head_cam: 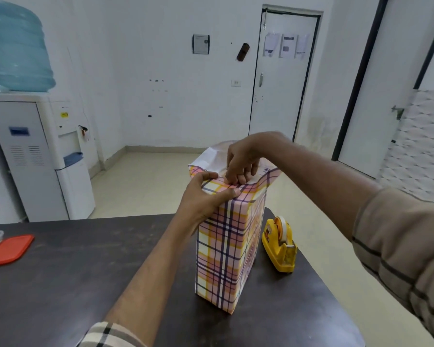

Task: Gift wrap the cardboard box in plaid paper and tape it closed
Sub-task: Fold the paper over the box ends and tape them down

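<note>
Your box [226, 251] is standing upright on end on the dark table [85, 284], near the right-hand edge, with its sides fully covered in the plaid paper [271, 176]. Your left hand [203, 196] grips the near top corner: thumb lying across the top, fingers curled round the edge and pressed against the side.

Your right hand [241, 161] comes down from above. Its fingers [239, 177] are bunched together and curled, with the tips digging into the folded paper right beside your left thumb (can't see the right thumb, it's tucked behind). Beyond your fingertips the loose end of the paper stands up open, white inside showing.

The yellow tape dispenser [280, 244] sits just right of the box, not touching it. There's a red lid [8, 249] far off to the left.
</note>
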